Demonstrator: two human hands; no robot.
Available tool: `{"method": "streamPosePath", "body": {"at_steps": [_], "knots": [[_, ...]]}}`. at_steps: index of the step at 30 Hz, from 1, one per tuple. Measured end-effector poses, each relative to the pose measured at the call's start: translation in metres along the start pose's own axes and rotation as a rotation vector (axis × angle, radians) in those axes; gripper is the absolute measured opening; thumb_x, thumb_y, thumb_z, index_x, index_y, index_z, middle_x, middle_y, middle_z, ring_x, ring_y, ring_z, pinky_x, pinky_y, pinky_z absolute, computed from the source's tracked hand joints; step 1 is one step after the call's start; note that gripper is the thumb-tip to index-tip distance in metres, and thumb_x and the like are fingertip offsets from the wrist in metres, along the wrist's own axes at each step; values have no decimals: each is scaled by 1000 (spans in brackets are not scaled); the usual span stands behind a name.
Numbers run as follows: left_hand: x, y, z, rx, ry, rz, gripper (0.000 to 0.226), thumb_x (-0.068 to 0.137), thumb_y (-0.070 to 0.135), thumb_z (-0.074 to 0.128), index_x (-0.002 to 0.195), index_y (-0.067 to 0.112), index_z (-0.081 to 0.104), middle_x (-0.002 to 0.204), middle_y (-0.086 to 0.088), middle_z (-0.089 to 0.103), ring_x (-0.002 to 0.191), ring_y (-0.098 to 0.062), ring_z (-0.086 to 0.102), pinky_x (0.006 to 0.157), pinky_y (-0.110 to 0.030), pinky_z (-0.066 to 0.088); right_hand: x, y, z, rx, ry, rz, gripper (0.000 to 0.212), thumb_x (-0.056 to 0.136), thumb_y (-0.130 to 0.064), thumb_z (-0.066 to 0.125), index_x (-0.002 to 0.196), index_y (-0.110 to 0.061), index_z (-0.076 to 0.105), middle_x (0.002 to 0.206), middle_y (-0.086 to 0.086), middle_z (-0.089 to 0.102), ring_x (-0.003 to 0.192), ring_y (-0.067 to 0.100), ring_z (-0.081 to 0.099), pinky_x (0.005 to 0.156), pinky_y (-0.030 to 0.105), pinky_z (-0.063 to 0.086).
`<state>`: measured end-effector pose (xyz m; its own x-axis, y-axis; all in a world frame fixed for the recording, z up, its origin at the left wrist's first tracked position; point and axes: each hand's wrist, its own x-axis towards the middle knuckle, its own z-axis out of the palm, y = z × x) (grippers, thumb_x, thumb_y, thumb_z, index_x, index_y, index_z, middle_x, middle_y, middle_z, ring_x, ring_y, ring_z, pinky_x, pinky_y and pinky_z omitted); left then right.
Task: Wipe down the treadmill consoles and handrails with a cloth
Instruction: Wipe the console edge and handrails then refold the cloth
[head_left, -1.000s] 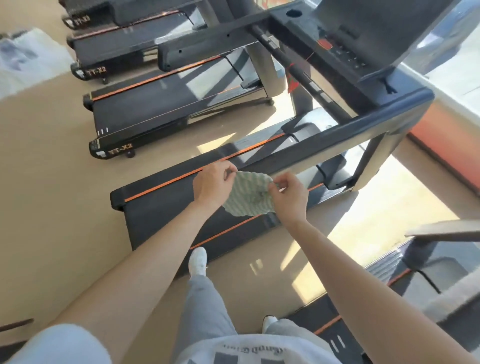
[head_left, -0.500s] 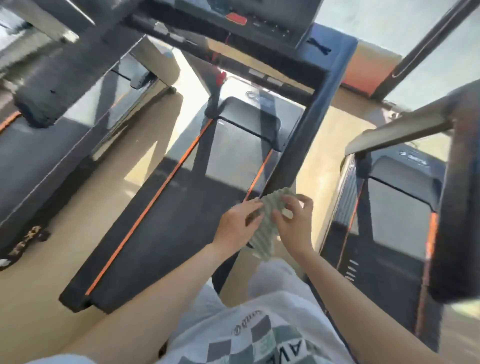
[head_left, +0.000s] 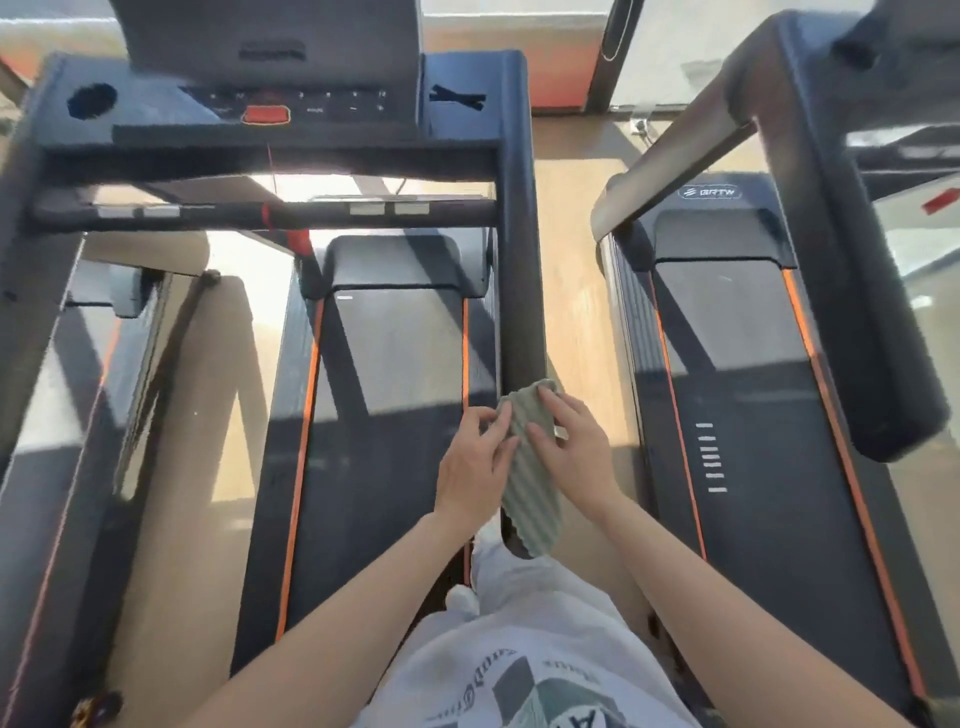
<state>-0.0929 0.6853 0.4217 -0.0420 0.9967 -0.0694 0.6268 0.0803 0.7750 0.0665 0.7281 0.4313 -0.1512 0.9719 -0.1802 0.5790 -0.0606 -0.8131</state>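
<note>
Nearest the camera, the person's white printed shirt (head_left: 524, 680) fills the bottom edge, and both bare forearms reach forward from it. A second ago the person stood beside the treadmill with the cloth stretched in mid-air between the hands; now they face down its length and the green ribbed cloth (head_left: 530, 467) lies draped over the near end of the right handrail (head_left: 517, 291). That suggests the unfolding is finished and wiping of this rail is about to start.

The left hand (head_left: 475, 462) presses the cloth's left side with its fingers spread and curled around it. The right hand (head_left: 571, 441) lies flat on the cloth's right side, fingers fairly wide. The cloth sits between the two hands, touching both, and wraps the rail from above; its lower end hangs just past the wrists.

Beyond the hands, the bare rail runs up to the console (head_left: 270, 104), which has a red button (head_left: 266, 115) and a cup hole. Neither looks touched yet. To the right stands a second treadmill (head_left: 727, 364), well apart from the cloth.
</note>
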Motion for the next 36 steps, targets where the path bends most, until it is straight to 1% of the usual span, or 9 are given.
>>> {"method": "streamPosePath", "body": {"at_steps": [10, 13, 18, 20, 24, 26, 28, 31, 36], "knots": [[122, -6, -23, 0, -69, 143, 47, 102, 14, 60, 148, 13, 53, 118, 8, 42, 98, -7, 50, 89, -19, 46, 89, -24, -6, 54, 34, 156, 57, 99, -37, 62, 152, -28, 43, 141, -10, 58, 112, 7, 59, 101, 33, 50], [163, -11, -31, 33, -83, 211, 45, 100, 14, 62, 145, 12, 57, 121, 0, 49, 101, -4, 48, 89, -23, 48, 113, -34, -11, 121, 36, 189, 55, 99, -33, 63, 151, -30, 45, 147, -10, 54, 117, 8, 58, 105, 34, 49], [223, -22, -39, 45, -115, 370, 41, 101, 14, 61, 141, 11, 60, 121, 3, 46, 106, -12, 52, 92, -31, 51, 124, -43, -8, 228, 110, 238, 50, 100, -25, 62, 147, -36, 50, 148, -14, 52, 117, 9, 62, 99, 31, 53], [230, -29, -39, 53, -134, 448, 41, 101, 14, 60, 142, 11, 60, 125, -4, 50, 104, -10, 51, 90, -30, 52, 117, -44, 2, 205, 185, 268, 47, 99, -24, 62, 144, -34, 55, 145, -12, 56, 117, 9, 64, 103, 35, 51], [222, -42, -41, -6, -205, 549, 42, 102, 13, 57, 144, 12, 58, 130, -10, 50, 110, -21, 54, 91, -27, 49, 92, -51, 22, 77, 312, 337, 44, 97, -30, 64, 140, -39, 58, 139, -8, 63, 120, 13, 62, 105, 38, 48], [215, -47, -41, -33, -250, 601, 42, 102, 11, 57, 143, 10, 58, 131, -12, 51, 109, -22, 54, 92, -25, 49, 77, -57, 28, 18, 349, 364, 44, 97, -31, 66, 140, -37, 58, 138, -6, 63, 122, 13, 59, 105, 32, 45], [205, -51, -42, -41, -287, 641, 42, 101, 8, 59, 142, 10, 59, 132, -13, 51, 110, -19, 53, 94, -15, 44, 59, -63, 34, -23, 383, 386, 45, 96, -29, 67, 141, -32, 58, 138, -4, 63, 119, 10, 57, 101, 22, 41], [186, -53, -44, -56, -319, 720, 41, 99, 7, 62, 140, 8, 62, 131, -15, 53, 112, -15, 50, 95, -4, 39, 29, -70, 45, -61, 434, 403, 50, 95, -27, 69, 143, -29, 55, 136, -2, 63, 116, 7, 56, 100, 24, 44], [152, -61, -43, -49, -388, 820, 44, 97, 19, 64, 139, 8, 62, 134, -12, 54, 118, -27, 54, 97, -37, 54, -18, -71, 72, -123, 545, 461, 54, 93, -23, 71, 144, -26, 54, 142, -4, 59, 125, 12, 55, 108, 27, 43]]}}
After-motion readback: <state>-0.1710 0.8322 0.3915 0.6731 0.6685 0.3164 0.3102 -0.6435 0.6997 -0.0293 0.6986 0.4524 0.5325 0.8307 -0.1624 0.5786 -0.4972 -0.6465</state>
